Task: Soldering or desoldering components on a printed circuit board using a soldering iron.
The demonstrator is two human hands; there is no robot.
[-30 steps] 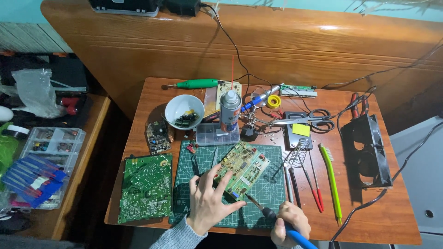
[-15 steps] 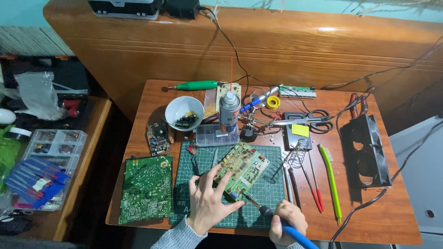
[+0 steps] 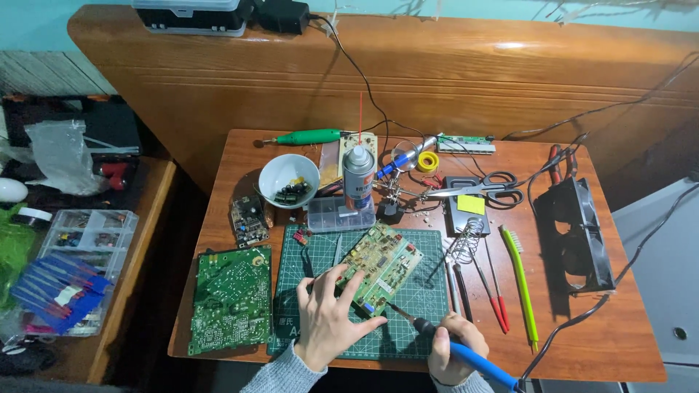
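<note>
On the green cutting mat (image 3: pixel 408 331), the left hand (image 3: pixel 328 320) pressed spread fingers onto a circuit board (image 3: pixel 380 266). The right hand (image 3: pixel 455 349), fingers wrapped around a blue-handled soldering iron (image 3: pixel 437 338), aimed its tip at the board's near edge.

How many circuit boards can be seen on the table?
4. A large green one lies left of the cutting mat, one on the mat under the left hand, a small dark one near the bowl, a narrow one at the back edge. Others may be hidden.

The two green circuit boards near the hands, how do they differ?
The small circuit board lies tilted on the cutting mat under the left hand; the large circuit board lies squarer, off the mat, untouched. The small one looks yellower. Both lie flat.
</note>
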